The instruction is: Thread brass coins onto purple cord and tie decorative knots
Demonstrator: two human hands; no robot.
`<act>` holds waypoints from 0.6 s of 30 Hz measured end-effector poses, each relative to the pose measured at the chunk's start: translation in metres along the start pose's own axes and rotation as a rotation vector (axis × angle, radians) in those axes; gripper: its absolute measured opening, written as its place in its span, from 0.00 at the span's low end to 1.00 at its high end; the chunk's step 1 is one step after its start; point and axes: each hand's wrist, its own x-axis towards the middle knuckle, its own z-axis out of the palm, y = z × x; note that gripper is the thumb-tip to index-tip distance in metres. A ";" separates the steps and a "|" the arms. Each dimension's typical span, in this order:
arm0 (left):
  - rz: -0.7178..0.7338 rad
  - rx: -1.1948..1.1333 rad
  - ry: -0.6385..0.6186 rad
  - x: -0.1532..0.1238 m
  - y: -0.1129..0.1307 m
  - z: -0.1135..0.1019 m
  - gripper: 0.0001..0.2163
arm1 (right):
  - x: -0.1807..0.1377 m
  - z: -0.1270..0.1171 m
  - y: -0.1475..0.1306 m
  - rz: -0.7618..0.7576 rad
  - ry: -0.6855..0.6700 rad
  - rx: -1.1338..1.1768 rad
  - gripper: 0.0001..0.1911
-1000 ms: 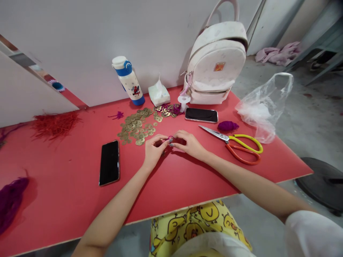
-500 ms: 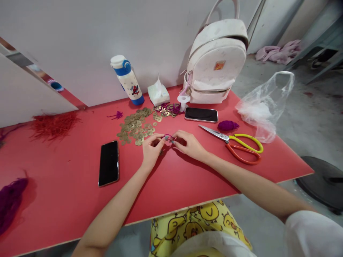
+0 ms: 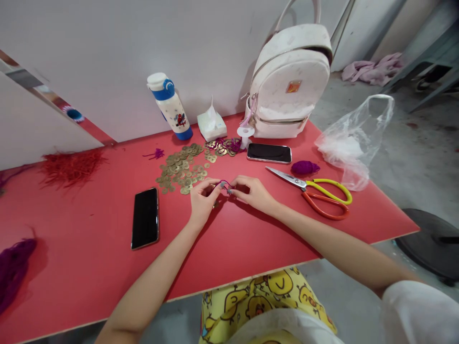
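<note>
Over the red table, my left hand [image 3: 205, 200] pinches a short purple yarn [image 3: 224, 181] between thumb and fingers. A brass coin [image 3: 215, 204] shows just below that hand; whether it hangs from the yarn I cannot tell. My right hand [image 3: 253, 193] is closed on the other side, its thumb and finger pinching the same yarn close to the left fingertips. Beyond my hands lies a spread of brass coins [image 3: 182, 165] with round holes. More purple yarn pieces [image 3: 229, 144] rest on coins behind it.
Scissors [image 3: 304, 184], a purple yarn bundle [image 3: 304, 167] and a phone [image 3: 269, 153] lie to the right. Another phone [image 3: 145, 219] is at left. Behind stand a bottle [image 3: 174, 109], tissues [image 3: 212, 125] and a white backpack [image 3: 287, 86]. A plastic bag [image 3: 349, 148] sits at the right edge.
My right fingertips have shifted slightly left, closer to the left ones, with the yarn still between the hands. Everything else stays put.
</note>
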 end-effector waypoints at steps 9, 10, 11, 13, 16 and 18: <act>-0.005 -0.015 0.029 0.001 0.000 0.002 0.13 | 0.000 -0.003 -0.003 -0.094 0.225 0.040 0.08; -0.003 -0.013 0.023 0.001 -0.001 0.002 0.13 | 0.001 -0.004 -0.003 -0.101 0.205 0.029 0.07; 0.002 -0.013 0.016 0.001 -0.001 0.002 0.13 | 0.001 -0.005 -0.002 -0.096 0.177 0.018 0.07; 0.006 -0.021 0.001 0.001 -0.002 0.001 0.13 | 0.001 -0.005 -0.001 -0.073 0.124 -0.001 0.07; -0.012 -0.037 -0.018 0.001 -0.002 0.000 0.14 | 0.000 -0.001 0.004 -0.065 0.065 -0.051 0.07; -0.019 -0.040 -0.032 0.002 -0.002 0.000 0.14 | -0.001 0.001 0.006 -0.090 0.051 -0.084 0.08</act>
